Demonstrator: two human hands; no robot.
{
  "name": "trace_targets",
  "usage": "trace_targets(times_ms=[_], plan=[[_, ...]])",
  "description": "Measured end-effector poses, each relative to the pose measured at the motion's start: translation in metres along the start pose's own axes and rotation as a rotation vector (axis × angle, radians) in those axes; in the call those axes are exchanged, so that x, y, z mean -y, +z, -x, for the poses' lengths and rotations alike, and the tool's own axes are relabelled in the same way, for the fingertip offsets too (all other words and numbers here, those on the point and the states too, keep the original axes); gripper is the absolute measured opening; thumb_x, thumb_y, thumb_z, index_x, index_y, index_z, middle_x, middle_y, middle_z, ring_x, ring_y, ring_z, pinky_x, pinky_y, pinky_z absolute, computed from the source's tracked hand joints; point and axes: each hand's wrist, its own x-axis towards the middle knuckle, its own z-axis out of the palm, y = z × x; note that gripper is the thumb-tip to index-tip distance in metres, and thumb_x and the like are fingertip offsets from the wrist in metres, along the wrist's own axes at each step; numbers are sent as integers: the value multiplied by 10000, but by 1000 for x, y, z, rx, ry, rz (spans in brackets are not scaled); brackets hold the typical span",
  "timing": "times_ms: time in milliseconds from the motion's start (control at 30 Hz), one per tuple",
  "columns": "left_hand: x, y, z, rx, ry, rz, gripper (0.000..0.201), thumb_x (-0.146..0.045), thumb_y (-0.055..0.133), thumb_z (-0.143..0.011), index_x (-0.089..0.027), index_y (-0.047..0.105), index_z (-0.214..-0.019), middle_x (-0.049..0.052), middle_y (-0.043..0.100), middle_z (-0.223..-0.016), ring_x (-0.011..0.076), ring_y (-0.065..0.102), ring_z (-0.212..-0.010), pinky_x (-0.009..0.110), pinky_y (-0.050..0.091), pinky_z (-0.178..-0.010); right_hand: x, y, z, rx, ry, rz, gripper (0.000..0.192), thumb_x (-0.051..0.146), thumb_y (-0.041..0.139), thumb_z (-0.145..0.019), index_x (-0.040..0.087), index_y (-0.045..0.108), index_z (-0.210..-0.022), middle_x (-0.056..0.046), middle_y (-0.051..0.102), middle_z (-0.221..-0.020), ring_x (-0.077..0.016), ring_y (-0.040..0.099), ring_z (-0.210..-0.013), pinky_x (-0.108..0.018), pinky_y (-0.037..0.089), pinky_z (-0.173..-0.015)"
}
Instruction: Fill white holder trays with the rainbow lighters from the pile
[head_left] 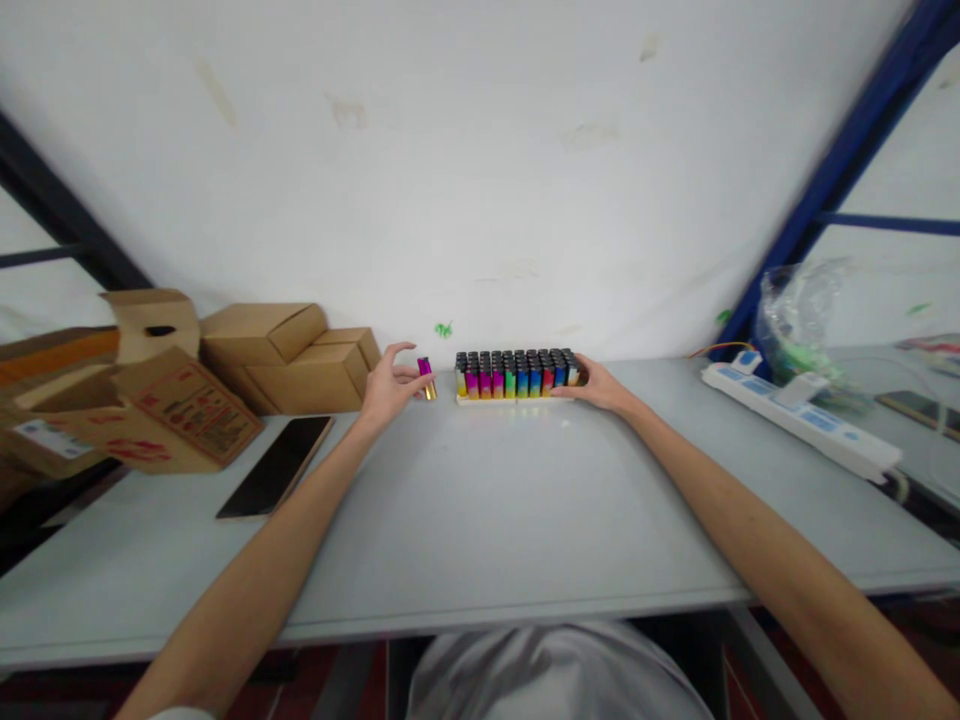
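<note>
My left hand [390, 387] holds one purple-and-gold lighter [424, 367] to the left of a white tray [517, 401]; its thumb crosses the lighter and the index finger is raised away from it. Rows of lighters [516, 380] with black tops stand upright in that tray, their bodies in yellow, purple, green, blue and red. At the tray's right end, my right hand [596, 385] is closed around the corner, thumb along the front. The fingers behind the lighters are hidden.
Cardboard boxes [292, 355] and an open printed carton [180, 410] stand at the left, with a dark phone-like slab [277, 465] in front. On the right lie a white power strip [802, 415] and a clear plastic bag [802, 320]. A white wall [480, 180] closes off the back.
</note>
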Motion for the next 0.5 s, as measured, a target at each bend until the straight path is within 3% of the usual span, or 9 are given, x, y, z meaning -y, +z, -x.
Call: trace_targets(times_ms=[167,333,500], plan=[[2,-6,-2,109,-38,-65,690,-576,865,-609,-178,675,-1139,54,752,-766,229,729,-644,323,593,-607,-1,0,0,4,-13,-20,827,469,926,-630,161,590,-1320,-146,675,-1328,-320,653,-1173,-508,511,-1067],[10,-13,-5,166,-65,-227,676,-619,811,-643,-185,713,-1151,51,770,-772,198,681,-562,301,545,-584,-4,-1,0,-3,-9,6,832,482,931,-618,166,604,-1315,-138,684,-1313,-324,659,-1155,-525,509,-1070],[19,-19,-10,224,-46,-525,477,-570,702,-747,-182,768,-1017,46,773,-805,212,706,-744,288,522,-726,-4,-1,-1,-19,-28,19,855,495,925,-628,176,596,-1350,-136,680,-1336,-323,654,-1171,-504,500,-1087]])
